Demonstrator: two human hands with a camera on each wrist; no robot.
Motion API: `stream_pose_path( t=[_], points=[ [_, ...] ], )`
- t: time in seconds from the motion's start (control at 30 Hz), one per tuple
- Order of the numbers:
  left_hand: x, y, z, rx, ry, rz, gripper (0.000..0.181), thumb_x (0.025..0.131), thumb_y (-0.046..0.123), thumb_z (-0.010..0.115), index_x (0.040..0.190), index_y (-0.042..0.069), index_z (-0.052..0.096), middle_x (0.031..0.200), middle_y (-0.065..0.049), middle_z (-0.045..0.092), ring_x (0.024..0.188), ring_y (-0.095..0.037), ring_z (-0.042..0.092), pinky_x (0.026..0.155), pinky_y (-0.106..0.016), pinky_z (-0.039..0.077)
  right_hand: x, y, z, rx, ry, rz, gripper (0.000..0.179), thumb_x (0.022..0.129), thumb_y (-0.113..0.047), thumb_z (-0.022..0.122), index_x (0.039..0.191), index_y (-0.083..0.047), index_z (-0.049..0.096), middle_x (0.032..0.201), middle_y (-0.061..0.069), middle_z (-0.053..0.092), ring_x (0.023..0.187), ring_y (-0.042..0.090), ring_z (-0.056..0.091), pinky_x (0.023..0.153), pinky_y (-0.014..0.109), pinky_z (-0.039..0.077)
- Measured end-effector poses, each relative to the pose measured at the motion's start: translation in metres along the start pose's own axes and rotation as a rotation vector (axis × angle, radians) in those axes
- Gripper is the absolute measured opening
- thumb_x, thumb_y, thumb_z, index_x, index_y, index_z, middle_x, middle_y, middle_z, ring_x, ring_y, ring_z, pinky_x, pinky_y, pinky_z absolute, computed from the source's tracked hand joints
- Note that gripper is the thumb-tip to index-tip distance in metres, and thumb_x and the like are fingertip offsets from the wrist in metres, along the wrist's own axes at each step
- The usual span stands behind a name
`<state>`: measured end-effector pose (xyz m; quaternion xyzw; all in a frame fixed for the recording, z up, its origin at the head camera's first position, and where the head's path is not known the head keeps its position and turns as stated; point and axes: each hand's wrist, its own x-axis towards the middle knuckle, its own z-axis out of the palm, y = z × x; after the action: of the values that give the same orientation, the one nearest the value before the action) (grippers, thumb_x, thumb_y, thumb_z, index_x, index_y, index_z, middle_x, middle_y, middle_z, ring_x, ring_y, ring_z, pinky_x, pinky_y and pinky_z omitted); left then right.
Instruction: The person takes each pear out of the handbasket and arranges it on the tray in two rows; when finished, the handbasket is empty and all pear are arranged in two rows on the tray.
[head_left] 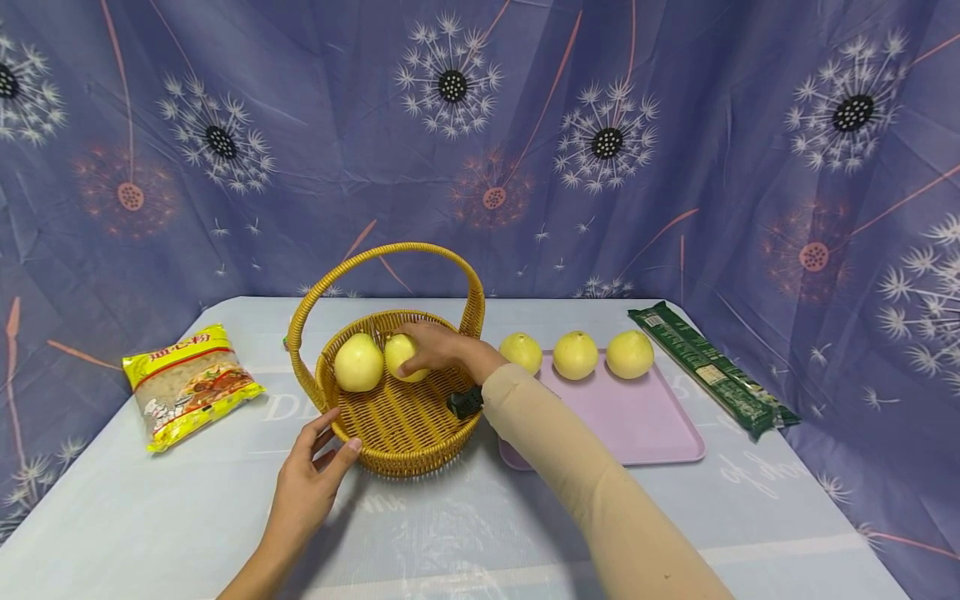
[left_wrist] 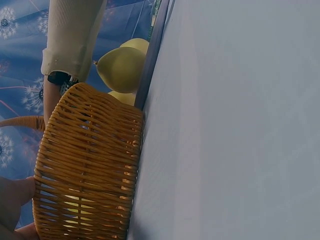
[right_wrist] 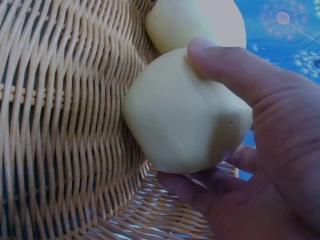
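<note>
A yellow wicker basket (head_left: 405, 462) with a tall arched handle stands left of the middle of the table. My right hand (head_left: 438, 346) reaches into it and grips a pale yellow pear (head_left: 406, 357). In the right wrist view, the thumb lies over that pear (right_wrist: 180, 115) and the fingers come under its other side, close to the woven wall. A second pear (head_left: 358, 363) sits beside it in the basket. My left hand (head_left: 309, 475) touches the basket's front-left rim with spread thumb and forefinger, as the left wrist view shows at the rim's edge.
Right of the basket lies a pink tray (head_left: 645, 425), with three pears (head_left: 575, 356) in a row along its far edge. A long green packet (head_left: 708, 367) lies at the far right. A yellow-edged food bag (head_left: 191, 383) lies at the left. Behind hangs a blue-purple curtain (head_left: 337, 167).
</note>
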<state>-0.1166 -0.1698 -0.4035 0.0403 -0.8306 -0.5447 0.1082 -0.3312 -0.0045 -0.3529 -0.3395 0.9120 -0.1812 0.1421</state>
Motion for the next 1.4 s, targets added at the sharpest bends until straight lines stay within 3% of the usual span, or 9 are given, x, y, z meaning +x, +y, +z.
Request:
stream_pose_path(
  t=[0.63,1.03,1.4],
  points=[
    [-0.001,0.000,0.001,0.013,0.017,0.018,0.055,0.094,0.029,0.059,0.142,0.012,0.039,0.150,-0.014,0.036,0.133,-0.037,0.042,0.103,-0.050,0.042,-0.003,-0.008,-0.015,0.115,0.112,-0.003,0.071,0.083,-0.037,0.071,0.143,-0.020,0.038,0.125,0.002,0.053,0.096,0.015,0.054,0.071,0.025,0.050],
    [0.000,0.001,0.001,0.024,0.018,0.026,0.055,0.094,0.029,0.059,0.142,0.011,0.038,0.149,-0.014,0.037,0.132,-0.038,0.043,0.103,-0.050,0.042,-0.018,-0.013,-0.025,0.233,0.193,-0.012,0.076,0.081,-0.041,0.072,0.145,-0.020,0.036,0.128,0.005,0.050,0.098,0.016,0.055,0.074,0.028,0.053],
    [0.000,0.001,0.001,0.023,0.013,0.014,0.056,0.094,0.029,0.059,0.142,0.012,0.038,0.150,-0.014,0.036,0.133,-0.038,0.042,0.104,-0.051,0.042,-0.035,-0.019,-0.029,0.252,0.267,-0.028,0.079,0.080,-0.044,0.073,0.146,-0.021,0.035,0.136,0.006,0.047,0.101,0.016,0.056,0.077,0.028,0.052]
  ],
)
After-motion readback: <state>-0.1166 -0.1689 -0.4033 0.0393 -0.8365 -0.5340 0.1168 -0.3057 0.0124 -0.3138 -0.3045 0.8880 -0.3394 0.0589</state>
